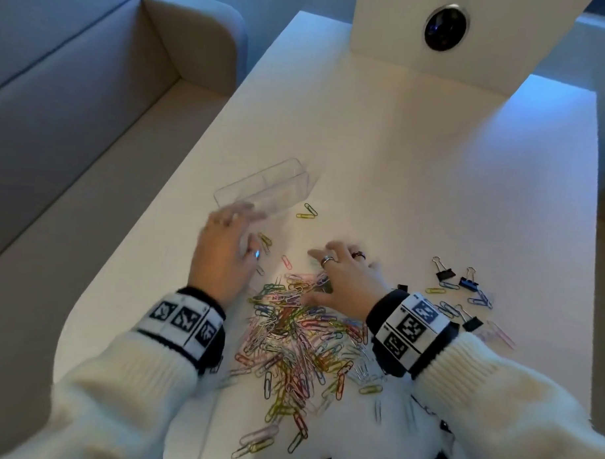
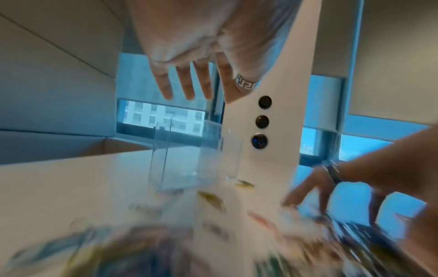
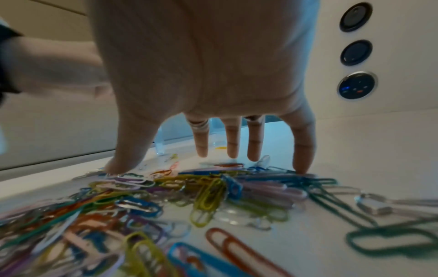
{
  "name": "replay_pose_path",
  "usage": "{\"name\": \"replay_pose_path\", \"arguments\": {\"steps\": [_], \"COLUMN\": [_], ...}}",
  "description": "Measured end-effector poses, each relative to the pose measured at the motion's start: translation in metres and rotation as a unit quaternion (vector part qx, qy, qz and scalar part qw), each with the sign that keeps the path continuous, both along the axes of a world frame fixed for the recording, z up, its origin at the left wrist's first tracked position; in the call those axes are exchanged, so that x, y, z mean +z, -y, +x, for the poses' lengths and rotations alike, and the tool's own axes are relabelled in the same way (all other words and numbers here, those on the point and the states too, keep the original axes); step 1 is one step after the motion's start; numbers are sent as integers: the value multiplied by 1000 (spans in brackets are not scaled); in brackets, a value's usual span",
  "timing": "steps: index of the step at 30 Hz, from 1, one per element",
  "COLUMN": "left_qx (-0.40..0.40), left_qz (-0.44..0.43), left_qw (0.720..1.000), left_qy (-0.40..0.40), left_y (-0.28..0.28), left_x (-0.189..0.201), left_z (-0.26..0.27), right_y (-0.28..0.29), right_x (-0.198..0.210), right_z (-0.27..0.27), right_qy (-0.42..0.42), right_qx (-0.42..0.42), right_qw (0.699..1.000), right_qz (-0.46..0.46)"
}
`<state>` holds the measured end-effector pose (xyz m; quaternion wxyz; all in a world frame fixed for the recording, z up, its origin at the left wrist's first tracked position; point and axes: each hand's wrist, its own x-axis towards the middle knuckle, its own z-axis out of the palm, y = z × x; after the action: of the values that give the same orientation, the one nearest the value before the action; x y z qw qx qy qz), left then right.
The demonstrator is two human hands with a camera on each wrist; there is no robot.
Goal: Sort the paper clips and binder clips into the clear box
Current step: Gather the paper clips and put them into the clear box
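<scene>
Crowding right hand (image 1: 347, 279): paper clips (image 1: 290, 338); binder clips (image 1: 455, 277) nearby, clear box (image 1: 261, 186) beyond.

Left wrist view smears the paper clips (image 2: 211, 201); colours perhaps yellow.

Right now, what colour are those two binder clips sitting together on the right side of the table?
Both binder clips are black with silver wire handles, clearest in the head view.

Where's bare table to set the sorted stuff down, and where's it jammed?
Free: the wide stretch of white table between the clear box and the white panel, and the strip right of the box above the binder clips. Crowded: the paper clip pile between both wrists, under the right hand, with strays beside the left hand.
</scene>
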<state>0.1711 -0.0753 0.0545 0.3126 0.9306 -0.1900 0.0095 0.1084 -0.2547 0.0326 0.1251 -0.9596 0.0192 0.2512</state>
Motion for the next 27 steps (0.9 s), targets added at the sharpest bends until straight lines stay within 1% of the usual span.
{"name": "replay_pose_path", "arguments": {"steps": [1,2,3,6,7,9,12,14,17,22,24,27], "left_qx": [24,41,49,41,32,16,8,9,19,48,58,73], "left_qz": [-6,4,31,139,162,181,132,103,86,48,36,13], "left_qw": [999,998,998,987,981,974,981,984,985,982,982,983], "left_qy": [39,53,38,-72,-103,-134,-143,-147,-146,-175,-174,-170], "left_y": [2,5,7,12,13,12,6,2,1,-1,-1,-2], "left_x": [7,11,14,11,8,-1,-9,-12,-15,-21,-22,-23], "left_z": [12,23,34,61,66,71,72,71,66,63,63,61], "right_y": [-3,-6,-9,-16,-17,-18,-18,-17,-13,-1,6,12], "right_x": [-1,-3,-4,-9,-9,-9,-11,-12,-10,-1,1,17], "right_z": [0,-1,-2,-6,-7,-9,-13,-15,-15,-12,-9,2], "right_qy": [-15,-24,-24,-21,-27,-40,-49,-36,-10,-13,2,57], "right_qx": [5,10,12,-12,-23,-31,-43,-54,-71,-120,-137,-145], "right_qw": [1000,1000,1000,999,998,996,992,990,986,981,978,971], "right_qz": [-5,-7,-5,29,47,75,107,125,149,153,156,183]}}
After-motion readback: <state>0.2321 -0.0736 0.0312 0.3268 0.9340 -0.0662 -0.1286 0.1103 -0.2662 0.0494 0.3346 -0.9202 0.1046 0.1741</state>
